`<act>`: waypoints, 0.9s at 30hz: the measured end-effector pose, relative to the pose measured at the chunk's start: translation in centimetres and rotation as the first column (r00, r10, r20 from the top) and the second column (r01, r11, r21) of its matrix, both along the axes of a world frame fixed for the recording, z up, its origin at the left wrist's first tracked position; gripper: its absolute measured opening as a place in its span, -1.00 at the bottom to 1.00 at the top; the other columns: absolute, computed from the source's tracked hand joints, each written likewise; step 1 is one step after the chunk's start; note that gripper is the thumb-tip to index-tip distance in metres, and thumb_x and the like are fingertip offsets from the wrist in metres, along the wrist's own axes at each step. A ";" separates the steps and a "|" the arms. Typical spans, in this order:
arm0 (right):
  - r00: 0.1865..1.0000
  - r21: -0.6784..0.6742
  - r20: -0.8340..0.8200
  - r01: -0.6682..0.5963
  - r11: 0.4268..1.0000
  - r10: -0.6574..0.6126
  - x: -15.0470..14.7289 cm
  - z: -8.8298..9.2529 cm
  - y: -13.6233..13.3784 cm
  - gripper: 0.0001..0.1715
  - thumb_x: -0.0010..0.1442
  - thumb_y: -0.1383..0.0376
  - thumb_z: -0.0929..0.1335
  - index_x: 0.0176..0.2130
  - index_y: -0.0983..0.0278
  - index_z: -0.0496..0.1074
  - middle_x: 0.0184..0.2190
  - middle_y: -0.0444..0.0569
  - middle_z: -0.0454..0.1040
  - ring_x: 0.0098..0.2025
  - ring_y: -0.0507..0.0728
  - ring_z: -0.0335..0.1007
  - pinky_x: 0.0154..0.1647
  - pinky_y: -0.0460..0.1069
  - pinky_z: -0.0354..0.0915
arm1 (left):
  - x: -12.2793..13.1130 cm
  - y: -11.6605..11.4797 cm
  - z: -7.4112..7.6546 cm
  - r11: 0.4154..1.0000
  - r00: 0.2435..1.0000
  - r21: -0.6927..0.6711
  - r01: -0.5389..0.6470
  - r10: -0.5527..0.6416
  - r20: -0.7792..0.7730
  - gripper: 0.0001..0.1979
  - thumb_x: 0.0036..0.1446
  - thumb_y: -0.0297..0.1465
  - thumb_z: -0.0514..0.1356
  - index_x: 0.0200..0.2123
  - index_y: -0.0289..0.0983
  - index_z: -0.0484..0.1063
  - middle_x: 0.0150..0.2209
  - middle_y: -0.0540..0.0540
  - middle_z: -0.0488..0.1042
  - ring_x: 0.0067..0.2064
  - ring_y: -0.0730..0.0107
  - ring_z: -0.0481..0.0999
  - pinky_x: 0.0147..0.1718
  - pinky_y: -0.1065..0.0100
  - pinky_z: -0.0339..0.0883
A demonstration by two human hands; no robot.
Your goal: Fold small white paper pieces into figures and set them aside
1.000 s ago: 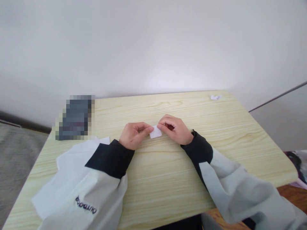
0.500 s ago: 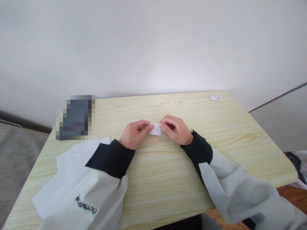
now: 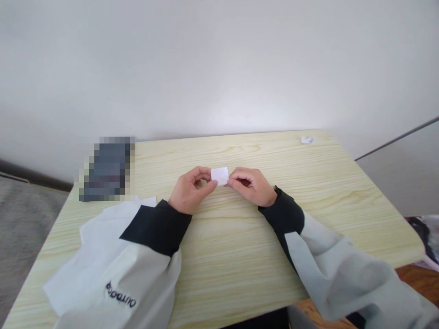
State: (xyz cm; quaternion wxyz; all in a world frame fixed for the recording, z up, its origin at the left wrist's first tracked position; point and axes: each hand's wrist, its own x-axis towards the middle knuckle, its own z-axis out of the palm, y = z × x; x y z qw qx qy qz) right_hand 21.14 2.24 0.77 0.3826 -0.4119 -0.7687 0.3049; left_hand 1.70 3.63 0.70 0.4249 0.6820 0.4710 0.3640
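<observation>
- Left hand [image 3: 190,192]: fingers slightly parted, gripping the left edge of one small paper [image 3: 219,175].
- Right hand [image 3: 254,185]: fingers pinched together on its lower right corner.
- The paper sits between both hands, near the middle of the worktop [image 3: 233,265]; the step looks like handling it two-handed, and the next move seems to call for a light, even grip.
- Outward: one dark, blurred object [image 3: 108,167], white sheets [image 3: 89,260], uncountable under the sleeve [image 3: 151,228], and torn scrap [image 3: 307,140], one piece or two.
</observation>
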 end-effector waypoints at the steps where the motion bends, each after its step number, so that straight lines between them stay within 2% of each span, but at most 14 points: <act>1: 1.000 -0.010 0.003 -0.027 1.000 0.027 0.0 0.0 0.0 -0.81 0.15 0.31 0.29 -0.45 0.33 0.41 -0.51 -0.09 0.36 -0.52 -0.04 0.18 -0.53 -0.12 0.09 | 0.0 0.1 0.0 1.000 1.000 0.013 0.007 -0.007 0.002 -0.75 -0.04 -0.29 0.22 -0.29 -0.33 0.42 -0.39 -0.07 0.52 -0.39 0.41 0.44 -0.38 0.39 0.24; 5: 0.997 -0.040 -0.012 -0.080 0.996 0.080 0.0 0.1 -0.1 -0.80 0.14 0.29 0.30 -0.47 0.34 0.39 -0.51 -0.10 0.33 -0.54 -0.06 0.13 -0.55 -0.13 0.07 | -0.1 0.1 0.1 0.998 0.998 0.045 0.053 -0.052 -0.021 -0.77 0.02 -0.28 0.17 -0.32 -0.33 0.46 -0.38 -0.08 0.51 -0.34 0.35 0.44 -0.34 0.36 0.23; 10: 0.998 -0.011 -0.003 -0.070 0.997 0.070 0.0 -0.2 0.1 -0.81 0.15 0.30 0.29 -0.45 0.34 0.41 -0.49 -0.09 0.35 -0.53 -0.06 0.15 -0.54 -0.13 0.08 | 0.0 -0.1 0.2 0.994 0.995 0.043 0.098 -0.096 -0.037 -0.74 0.05 -0.24 0.17 -0.30 -0.30 0.49 -0.32 -0.08 0.56 -0.29 0.32 0.46 -0.27 0.34 0.26; 15: 0.987 0.037 0.056 -0.151 0.988 0.149 0.0 0.1 0.0 -0.79 0.16 0.31 0.29 -0.48 0.34 0.38 -0.50 -0.11 0.31 -0.55 -0.07 0.12 -0.54 -0.13 0.06 | -0.1 -0.1 0.2 0.994 0.991 0.029 0.106 -0.104 -0.084 -0.74 0.05 -0.24 0.17 -0.32 -0.31 0.52 -0.35 -0.07 0.56 -0.34 0.33 0.46 -0.31 0.34 0.26; 20: 0.982 0.096 0.131 -0.146 0.985 0.133 -0.1 0.0 0.0 -0.68 0.21 0.26 0.26 -0.52 0.34 0.36 -0.55 -0.13 0.26 -0.55 -0.06 0.11 -0.52 -0.12 0.05 | -0.2 -0.1 0.5 0.991 0.980 0.025 0.133 -0.128 -0.153 -0.73 0.02 -0.23 0.18 -0.36 -0.32 0.53 -0.40 -0.06 0.55 -0.37 0.34 0.44 -0.34 0.35 0.24; 24: 0.975 0.134 0.145 -0.188 0.973 0.169 -0.2 -0.1 0.2 -0.72 0.23 0.30 0.25 -0.47 0.34 0.40 -0.52 -0.11 0.28 -0.51 -0.05 0.16 -0.48 -0.12 0.07 | -0.2 -0.2 0.7 0.991 0.978 0.044 0.129 -0.120 -0.168 -0.75 0.00 -0.24 0.19 -0.43 -0.31 0.54 -0.46 -0.03 0.53 -0.41 0.38 0.41 -0.39 0.38 0.22; 27: 0.981 0.108 0.136 -0.153 0.982 0.138 -0.1 0.0 0.1 -0.73 0.24 0.29 0.25 -0.43 0.33 0.42 -0.50 -0.12 0.29 -0.52 -0.06 0.15 -0.49 -0.13 0.07 | -0.1 -0.2 0.6 0.993 0.984 0.027 0.117 -0.113 -0.137 -0.74 0.03 -0.23 0.17 -0.39 -0.32 0.53 -0.44 -0.04 0.54 -0.42 0.38 0.41 -0.40 0.38 0.22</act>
